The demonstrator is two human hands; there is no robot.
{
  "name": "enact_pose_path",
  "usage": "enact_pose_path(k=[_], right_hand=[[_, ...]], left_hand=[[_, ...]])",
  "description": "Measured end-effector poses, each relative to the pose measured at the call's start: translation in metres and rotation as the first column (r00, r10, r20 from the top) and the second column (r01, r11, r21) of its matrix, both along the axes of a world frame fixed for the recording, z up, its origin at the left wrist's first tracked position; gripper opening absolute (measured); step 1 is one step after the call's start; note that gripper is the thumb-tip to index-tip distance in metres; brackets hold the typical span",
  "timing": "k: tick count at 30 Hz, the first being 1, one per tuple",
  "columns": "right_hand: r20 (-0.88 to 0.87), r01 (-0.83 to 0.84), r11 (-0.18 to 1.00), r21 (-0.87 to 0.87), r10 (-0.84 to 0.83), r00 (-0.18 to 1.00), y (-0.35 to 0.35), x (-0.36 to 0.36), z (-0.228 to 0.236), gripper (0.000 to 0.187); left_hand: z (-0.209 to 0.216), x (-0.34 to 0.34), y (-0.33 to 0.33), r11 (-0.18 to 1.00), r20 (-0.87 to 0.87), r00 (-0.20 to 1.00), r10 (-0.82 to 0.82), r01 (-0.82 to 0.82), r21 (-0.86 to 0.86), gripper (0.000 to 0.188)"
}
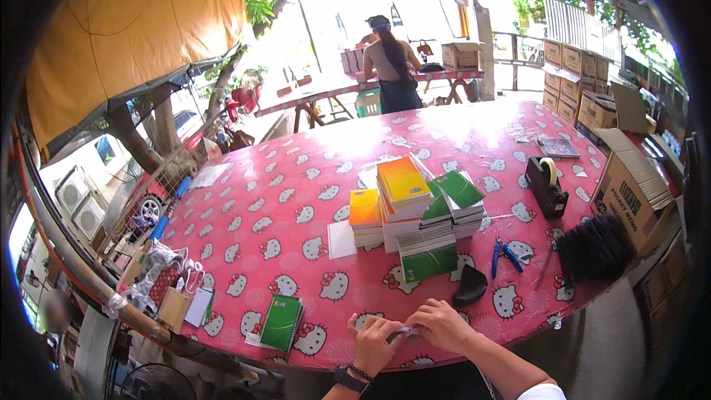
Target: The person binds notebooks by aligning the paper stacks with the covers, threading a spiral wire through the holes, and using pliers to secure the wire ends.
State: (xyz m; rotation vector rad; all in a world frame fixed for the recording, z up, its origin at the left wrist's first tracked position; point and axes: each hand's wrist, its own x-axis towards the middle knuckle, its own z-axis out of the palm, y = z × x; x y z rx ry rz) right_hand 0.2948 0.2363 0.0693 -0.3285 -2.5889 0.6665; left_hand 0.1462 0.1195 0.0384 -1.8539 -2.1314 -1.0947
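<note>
Near the table's front edge my left hand and my right hand meet with fingers closed. Between their fingertips is a thin, pale and dark item, mostly hidden by the fingers, and its kind I cannot make out. Just beyond my right hand lies a black rounded object. Stacks of small notebooks stand farther off, with yellow covers and green covers. A leaning row of green notebooks is nearest to me. To the left of my hands sits a small pile of green spiral notebooks.
Blue-handled pliers, a black tape dispenser and a heap of black spiral coils lie on the right side of the pink patterned table. Cardboard boxes stand beyond it. A person stands at a farther table.
</note>
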Motion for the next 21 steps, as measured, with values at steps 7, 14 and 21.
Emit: enact_pose_path(k=[7,14,21], right_hand=[[0.030,-0.002,1.000,0.019,0.002,1.000,-0.012,-0.008,-0.002,0.025],[0.110,0.000,0.997,-0.082,0.009,0.994,-0.015,-0.007,0.000,0.019],[-0.017,0.136,0.991,0.005,-0.136,0.991,-0.016,-0.010,0.008,0.026]], left_hand=[[0.000,-0.009,-0.012,0.999,-0.017,0.999,-0.032,0.031,-0.044,0.015],[-0.003,-0.010,-0.019,0.999,0.025,0.999,-0.042,0.043,-0.029,0.013],[0.003,-0.005,0.000,0.999,0.057,0.997,-0.054,0.054,-0.002,0.013]])
